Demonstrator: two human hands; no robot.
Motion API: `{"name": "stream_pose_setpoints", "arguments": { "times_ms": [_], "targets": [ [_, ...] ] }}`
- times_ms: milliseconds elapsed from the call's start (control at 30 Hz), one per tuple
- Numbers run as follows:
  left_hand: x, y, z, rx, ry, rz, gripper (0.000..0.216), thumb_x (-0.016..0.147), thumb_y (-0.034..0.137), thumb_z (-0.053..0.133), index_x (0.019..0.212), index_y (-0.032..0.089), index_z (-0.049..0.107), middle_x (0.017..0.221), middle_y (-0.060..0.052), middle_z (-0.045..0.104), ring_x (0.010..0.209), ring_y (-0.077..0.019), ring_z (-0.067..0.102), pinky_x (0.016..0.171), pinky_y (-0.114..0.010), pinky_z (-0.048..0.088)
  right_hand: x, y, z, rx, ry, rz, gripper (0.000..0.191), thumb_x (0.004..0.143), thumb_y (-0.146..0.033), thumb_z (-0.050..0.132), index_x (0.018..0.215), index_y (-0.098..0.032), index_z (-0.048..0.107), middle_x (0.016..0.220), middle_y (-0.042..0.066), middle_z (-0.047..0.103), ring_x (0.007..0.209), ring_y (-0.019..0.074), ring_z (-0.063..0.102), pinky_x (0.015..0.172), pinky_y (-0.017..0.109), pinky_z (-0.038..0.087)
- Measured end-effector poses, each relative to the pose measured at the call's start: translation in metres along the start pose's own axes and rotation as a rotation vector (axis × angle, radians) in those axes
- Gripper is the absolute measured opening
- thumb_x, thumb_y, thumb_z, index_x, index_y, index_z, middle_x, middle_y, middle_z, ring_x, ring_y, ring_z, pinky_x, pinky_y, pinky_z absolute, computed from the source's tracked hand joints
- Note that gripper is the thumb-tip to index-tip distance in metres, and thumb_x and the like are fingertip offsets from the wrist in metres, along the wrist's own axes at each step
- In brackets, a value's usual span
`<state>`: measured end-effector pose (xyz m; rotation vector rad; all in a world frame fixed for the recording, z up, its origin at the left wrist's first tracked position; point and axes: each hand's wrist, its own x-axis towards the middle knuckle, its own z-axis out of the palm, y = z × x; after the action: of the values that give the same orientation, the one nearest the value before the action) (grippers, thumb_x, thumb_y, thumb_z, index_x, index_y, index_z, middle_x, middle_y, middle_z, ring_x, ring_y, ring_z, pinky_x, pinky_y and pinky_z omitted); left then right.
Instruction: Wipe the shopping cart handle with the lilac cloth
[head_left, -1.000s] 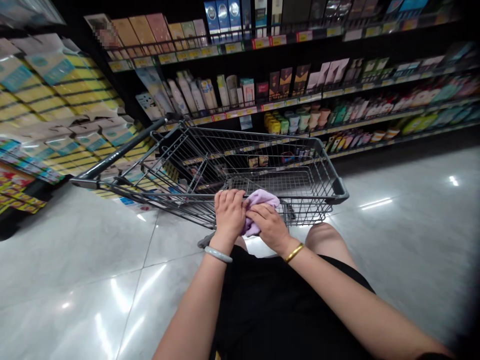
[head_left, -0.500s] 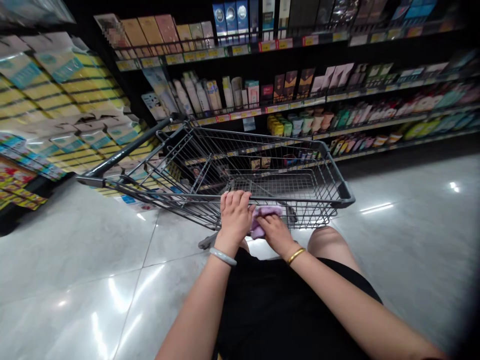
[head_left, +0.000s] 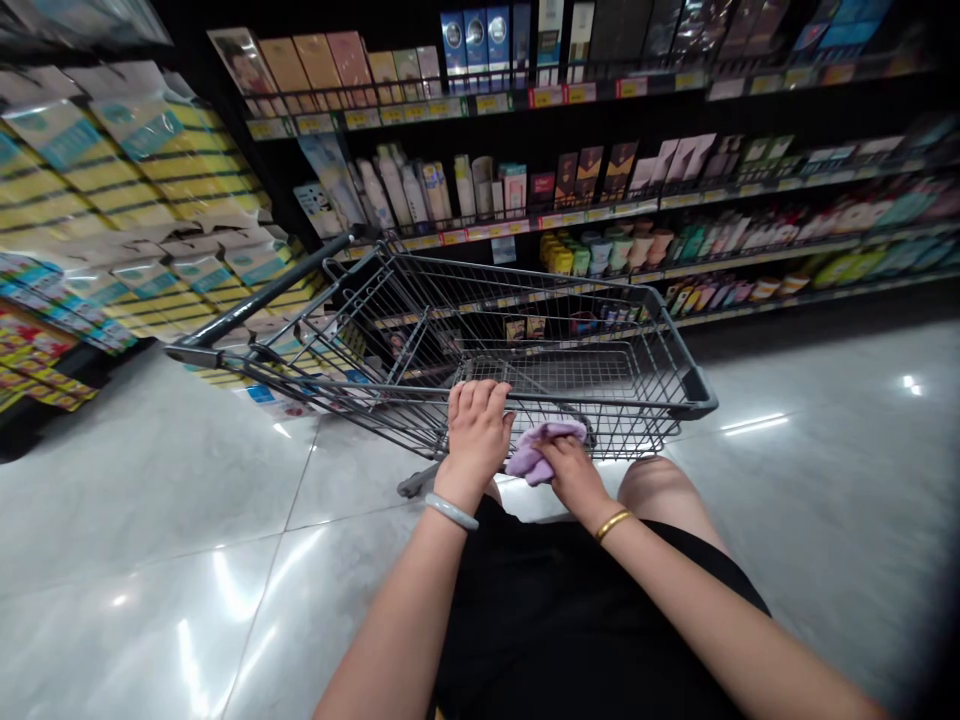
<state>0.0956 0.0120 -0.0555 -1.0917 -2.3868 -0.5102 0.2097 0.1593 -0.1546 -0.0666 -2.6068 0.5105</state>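
A grey wire shopping cart (head_left: pixel 679 375) stands in front of me with nothing in its basket. My left hand (head_left: pixel 477 432), with a pale bangle on the wrist, grips the near rim of the cart. Right beside it, my right hand (head_left: pixel 571 470), with a gold bangle, presses a small lilac cloth (head_left: pixel 534 452) against the cart's near side wires, below the rim. The cloth is bunched under my fingers. My black garment and a bare knee show below the hands.
Dark shelves (head_left: pixel 570 95) of boxed and bottled goods run across the back. Stacked yellow and blue packages (head_left: pixel 112 190) fill the left. The cart's black handle bar (head_left: pixel 255 300) points toward them. Glossy pale floor tiles (head_left: pixel 825 450) spread around.
My right hand has slid the cloth lower and to the right along the cart's near side. My left hand kept its grip on the rim. The view drifted slightly.
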Motion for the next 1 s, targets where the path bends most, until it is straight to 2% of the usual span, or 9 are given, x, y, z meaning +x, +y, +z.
{"name": "stream_pose_setpoints", "arguments": {
  "times_ms": [167, 267, 367, 500, 567, 633, 767, 900, 1000],
  "targets": [
    [0.003, -0.002, -0.006, -0.028, 0.002, 0.004, 0.035, 0.093, 0.029, 0.05, 0.127, 0.024, 0.059, 0.126, -0.007, 0.062, 0.123, -0.0241, 0.05, 0.117, -0.044, 0.025, 0.024, -0.025, -0.009, 0.122, 0.174, -0.129, 0.045, 0.085, -0.006, 0.048, 0.126, -0.019, 0.059, 0.124, 0.011, 0.06, 0.119, 0.0256, 0.05, 0.108, 0.046, 0.04],
    [0.005, -0.01, -0.012, -0.062, -0.016, 0.039, 0.037, 0.096, 0.027, 0.047, 0.13, 0.029, 0.058, 0.13, -0.003, 0.062, 0.123, -0.0208, 0.052, 0.113, -0.04, 0.031, 0.027, -0.027, -0.003, 0.103, 0.09, -0.098, 0.048, 0.082, -0.002, 0.047, 0.125, -0.018, 0.06, 0.122, 0.011, 0.062, 0.116, 0.0261, 0.051, 0.104, 0.046, 0.044],
    [0.004, -0.022, -0.015, -0.029, 0.005, 0.012, 0.037, 0.096, 0.03, 0.048, 0.131, 0.032, 0.058, 0.138, -0.003, 0.057, 0.133, -0.0218, 0.045, 0.117, -0.043, 0.028, 0.024, -0.028, 0.003, 0.105, -0.012, -0.024, 0.054, 0.076, 0.004, 0.046, 0.123, -0.018, 0.06, 0.118, 0.011, 0.064, 0.11, 0.0258, 0.054, 0.098, 0.046, 0.047],
    [-0.003, -0.035, -0.014, 0.052, 0.063, -0.062, 0.043, 0.094, 0.032, 0.052, 0.136, 0.033, 0.054, 0.147, -0.004, 0.048, 0.141, -0.0256, 0.036, 0.122, -0.052, 0.013, 0.034, -0.046, -0.001, 0.222, 0.145, -0.069, 0.053, 0.079, 0.001, 0.046, 0.128, -0.018, 0.053, 0.124, 0.012, 0.058, 0.117, 0.0252, 0.05, 0.104, 0.047, 0.043],
    [-0.008, -0.038, -0.013, 0.054, 0.078, -0.064, 0.047, 0.093, 0.03, 0.053, 0.14, 0.029, 0.051, 0.15, -0.006, 0.044, 0.143, -0.0263, 0.032, 0.122, -0.052, 0.013, 0.04, -0.054, 0.0, 0.268, 0.216, -0.108, 0.05, 0.081, -0.003, 0.048, 0.129, -0.018, 0.05, 0.127, 0.013, 0.056, 0.121, 0.0252, 0.048, 0.107, 0.047, 0.041],
    [-0.013, -0.039, -0.012, 0.045, 0.079, -0.057, 0.051, 0.093, 0.029, 0.052, 0.143, 0.026, 0.047, 0.153, -0.008, 0.041, 0.145, -0.0267, 0.028, 0.122, -0.051, 0.015, 0.043, -0.057, 0.005, 0.256, 0.195, -0.094, 0.046, 0.081, -0.003, 0.048, 0.125, -0.017, 0.051, 0.126, 0.014, 0.057, 0.119, 0.0258, 0.05, 0.103, 0.047, 0.043],
    [-0.022, -0.036, -0.011, 0.042, 0.06, -0.049, 0.056, 0.092, 0.031, 0.053, 0.147, 0.025, 0.042, 0.152, -0.008, 0.042, 0.146, -0.0279, 0.027, 0.122, -0.054, 0.01, 0.041, -0.052, 0.012, 0.219, 0.063, -0.022, 0.042, 0.077, 0.003, 0.044, 0.112, -0.016, 0.056, 0.109, 0.013, 0.063, 0.101, 0.0251, 0.057, 0.089, 0.044, 0.05],
    [-0.025, -0.036, -0.008, 0.047, 0.068, -0.052, 0.054, 0.094, 0.031, 0.05, 0.146, 0.024, 0.042, 0.152, -0.009, 0.043, 0.146, -0.0279, 0.026, 0.122, -0.054, 0.008, 0.042, -0.053, 0.005, 0.282, 0.193, -0.132, 0.04, 0.08, 0.0, 0.046, 0.114, -0.019, 0.055, 0.119, 0.011, 0.059, 0.115, 0.0245, 0.051, 0.1, 0.045, 0.044],
    [-0.024, -0.035, -0.006, 0.054, 0.076, -0.059, 0.054, 0.093, 0.031, 0.051, 0.146, 0.022, 0.043, 0.152, -0.009, 0.041, 0.147, -0.0287, 0.024, 0.122, -0.055, 0.008, 0.041, -0.049, 0.004, 0.237, 0.128, -0.104, 0.036, 0.08, 0.0, 0.048, 0.108, -0.02, 0.059, 0.116, 0.01, 0.06, 0.11, 0.0243, 0.053, 0.096, 0.042, 0.046]
  ]
}}
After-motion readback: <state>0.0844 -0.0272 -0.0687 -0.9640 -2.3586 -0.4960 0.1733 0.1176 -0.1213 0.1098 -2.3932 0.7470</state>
